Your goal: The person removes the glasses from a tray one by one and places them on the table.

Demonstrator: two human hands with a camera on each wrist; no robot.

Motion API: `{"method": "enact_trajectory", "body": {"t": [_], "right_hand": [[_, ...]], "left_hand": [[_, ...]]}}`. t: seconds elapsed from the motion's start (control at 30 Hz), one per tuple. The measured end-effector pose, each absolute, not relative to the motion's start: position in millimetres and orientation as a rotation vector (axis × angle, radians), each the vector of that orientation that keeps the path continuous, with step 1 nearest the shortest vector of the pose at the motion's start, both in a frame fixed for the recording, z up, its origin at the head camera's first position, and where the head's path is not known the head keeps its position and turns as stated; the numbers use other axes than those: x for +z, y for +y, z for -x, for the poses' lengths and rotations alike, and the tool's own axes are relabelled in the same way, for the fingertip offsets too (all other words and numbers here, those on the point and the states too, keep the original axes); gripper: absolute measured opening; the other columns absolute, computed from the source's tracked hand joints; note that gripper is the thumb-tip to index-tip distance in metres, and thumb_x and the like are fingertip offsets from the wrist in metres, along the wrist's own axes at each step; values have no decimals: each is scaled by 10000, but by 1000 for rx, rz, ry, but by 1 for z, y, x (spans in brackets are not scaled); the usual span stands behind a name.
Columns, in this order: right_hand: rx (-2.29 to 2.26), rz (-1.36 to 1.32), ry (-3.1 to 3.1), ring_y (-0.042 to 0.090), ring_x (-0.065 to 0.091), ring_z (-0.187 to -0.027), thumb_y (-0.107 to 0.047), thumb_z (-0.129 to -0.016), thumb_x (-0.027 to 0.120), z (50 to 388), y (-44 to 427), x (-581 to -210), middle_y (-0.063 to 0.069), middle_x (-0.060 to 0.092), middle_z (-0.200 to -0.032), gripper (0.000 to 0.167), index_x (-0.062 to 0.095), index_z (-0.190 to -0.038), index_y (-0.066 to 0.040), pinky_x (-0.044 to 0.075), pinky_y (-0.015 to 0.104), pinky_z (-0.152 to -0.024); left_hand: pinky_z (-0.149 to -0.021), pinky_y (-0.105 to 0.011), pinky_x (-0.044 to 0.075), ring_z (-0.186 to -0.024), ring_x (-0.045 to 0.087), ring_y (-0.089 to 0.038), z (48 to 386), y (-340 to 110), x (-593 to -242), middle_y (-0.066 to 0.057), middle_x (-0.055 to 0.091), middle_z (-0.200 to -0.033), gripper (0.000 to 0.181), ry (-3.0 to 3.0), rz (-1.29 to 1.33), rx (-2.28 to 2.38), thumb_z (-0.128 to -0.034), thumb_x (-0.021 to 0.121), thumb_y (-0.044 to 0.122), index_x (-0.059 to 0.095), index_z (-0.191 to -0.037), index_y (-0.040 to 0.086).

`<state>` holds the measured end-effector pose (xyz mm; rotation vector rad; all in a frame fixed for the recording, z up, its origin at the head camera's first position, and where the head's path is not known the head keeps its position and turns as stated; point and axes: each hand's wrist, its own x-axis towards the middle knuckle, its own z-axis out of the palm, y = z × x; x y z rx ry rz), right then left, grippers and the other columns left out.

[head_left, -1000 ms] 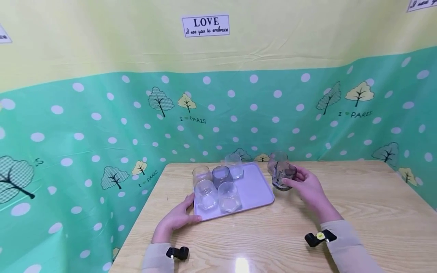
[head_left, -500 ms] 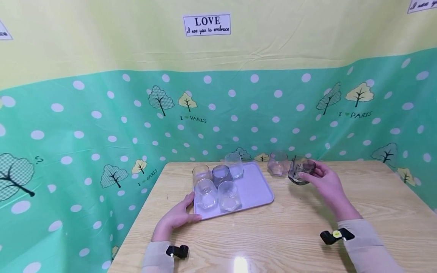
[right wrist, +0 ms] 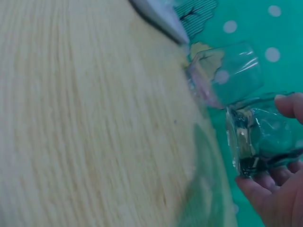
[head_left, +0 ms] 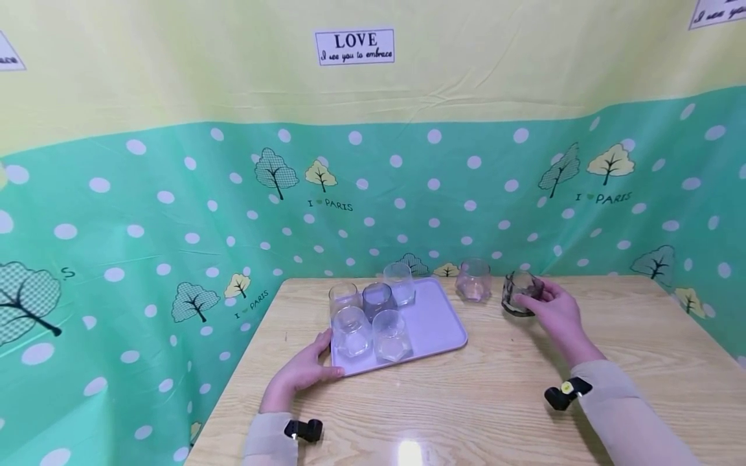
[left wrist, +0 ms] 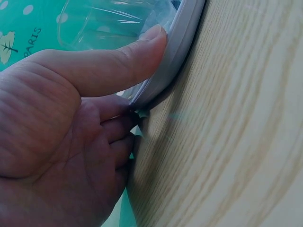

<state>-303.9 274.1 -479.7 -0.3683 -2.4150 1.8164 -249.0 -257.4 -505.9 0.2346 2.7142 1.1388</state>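
Tray (head_left: 437, 323): five glasses (head_left: 353, 340) aboard, two off; work looks midway.
Left hand (head_left: 303, 370): thumb and fingers pinch the tray's near left corner.
Right hand (head_left: 562, 318): fingers curled round a dark glass (head_left: 515, 290) near the table's (head_left: 466, 414) back edge; cannot tell whether it touches down.
Pink glass (head_left: 474, 281): upright, between tray and dark glass.
Room: bare surface along the tray's right edge.

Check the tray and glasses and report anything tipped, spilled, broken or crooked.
Only the tray looks off: it sits askew, turned at an angle to the back edge of the table. Its five glasses stand upright, as does the pinkish glass beside the tray; no spill or breakage shows.
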Motion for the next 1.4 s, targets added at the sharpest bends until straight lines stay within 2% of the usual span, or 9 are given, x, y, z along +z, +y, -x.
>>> {"method": "enact_trajectory", "body": {"t": [0.13,0.27,0.53,0.9,1.2,1.4], "right_hand": [[1763,435,-2366,380,457,-1474,-387,-966,808,315,268,-486,250,451,-1626,919,334,-1650,3,465,475,-1179],[1758,464,-2305,367,486,-1450,-372,-965,811,323,263,-491,236,482,-1605,902,347,-1645,-5,481,450,-1167],[1821,486,-2217,396,480,-1468,-350,-952,837,331,257,-498,224,446,-1638,947,305,-1665,-27,454,462,-1191],[1682,495,-2255,451,479,-1455,-252,-994,780,337,252,-506,305,471,-1589,822,343,-1625,43,430,531,-1198],[1685,447,-2312,457,464,-1463,-288,-976,806,340,262,-510,302,442,-1608,888,299,-1633,29,419,531,-1208],[1688,381,-2397,485,388,-1505,-289,-988,793,339,268,-511,332,361,-1646,949,207,-1664,28,390,564,-1220]], "left_hand": [[-1284,-624,208,-1597,201,-466,250,-259,-507,-278,266,-1711,1096,2724,-247,1139,-828,909,325,291,-1662,-27],[-1284,-611,224,-1594,219,-459,251,-260,-510,-285,267,-1708,1091,2730,-255,1137,-829,906,334,299,-1656,-37],[-1282,-616,227,-1594,222,-458,249,-259,-510,-281,265,-1710,1097,2726,-240,1147,-821,911,326,299,-1659,-28],[-1281,-625,214,-1594,213,-461,248,-259,-511,-276,252,-1715,1111,2717,-228,1156,-813,920,326,293,-1664,-18],[-1283,-621,213,-1595,212,-461,246,-257,-508,-278,253,-1714,1102,2723,-219,1157,-816,913,314,293,-1661,-27],[-1280,-628,216,-1593,218,-462,245,-257,-507,-279,258,-1712,1101,2723,-212,1153,-815,917,318,299,-1662,-18]]}}
